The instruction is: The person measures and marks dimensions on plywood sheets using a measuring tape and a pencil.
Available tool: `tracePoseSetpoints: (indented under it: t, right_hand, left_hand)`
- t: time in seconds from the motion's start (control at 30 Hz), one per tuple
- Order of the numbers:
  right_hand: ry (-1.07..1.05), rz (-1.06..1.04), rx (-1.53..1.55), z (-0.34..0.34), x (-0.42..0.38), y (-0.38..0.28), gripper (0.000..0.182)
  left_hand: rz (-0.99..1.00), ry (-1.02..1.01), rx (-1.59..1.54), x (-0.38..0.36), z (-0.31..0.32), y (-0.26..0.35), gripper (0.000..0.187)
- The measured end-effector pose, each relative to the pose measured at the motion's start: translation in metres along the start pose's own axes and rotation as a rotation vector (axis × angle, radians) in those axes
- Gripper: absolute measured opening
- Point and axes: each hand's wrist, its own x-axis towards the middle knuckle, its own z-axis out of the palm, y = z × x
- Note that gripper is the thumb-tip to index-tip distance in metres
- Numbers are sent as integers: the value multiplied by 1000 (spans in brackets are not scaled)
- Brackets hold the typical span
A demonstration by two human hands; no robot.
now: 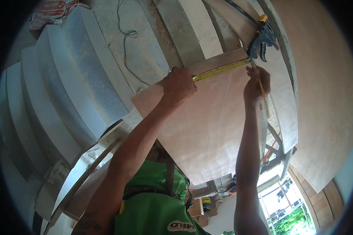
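Note:
My left hand (179, 85) is closed around the body of a tape measure, mostly hidden by my fingers. Its yellow blade (221, 70) runs out to the right across a reddish-brown plywood sheet (208, 129), near the sheet's far edge. At the blade's far end, my right hand (258, 83) pinches a yellow pencil (262, 88), its tip up by the end of the tape. Just beyond that hand, a black bar clamp (264, 40) with an orange end sits at the plywood's corner.
Curved steps (82, 58) fan out on the left. A dark cord (126, 43) lies loosely on the pale surface ahead. A tall curved plywood panel (321, 86) stands at the right. Red-and-white sacks (53, 11) lie at the upper left, and a window (288, 203) shows lower right.

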Motion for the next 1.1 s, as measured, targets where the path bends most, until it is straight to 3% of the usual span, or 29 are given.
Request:
tracePoseSetpoints:
  t: [0.03,0.1,0.17,0.23,0.47,0.7,1.1]
  right_hand:
    - [277,69,-46,-2,-13,8,21]
    - [202,62,-275,-6,-33,11,24]
    - [126,7,-268,-5,-42,15,23]
    - [80,-145,-485,3,-48,24,22]
    - [43,-89,-498,7,-49,25,33]
    - [-4,-105,-494,8,-48,25,32]
    - [3,-90,-575,9,-44,21,27]
  left_hand:
    - [11,-8,4,-1,-2,0,28]
    - [24,-13,6,-3,-3,1,28]
    - [8,7,44,-3,0,1,28]
    - [13,30,41,-2,3,-1,27]
    - [-11,59,21,-7,5,-2,30]
    - [-43,160,-34,-18,7,-11,32]
    - [-67,112,-27,-21,4,-13,30]
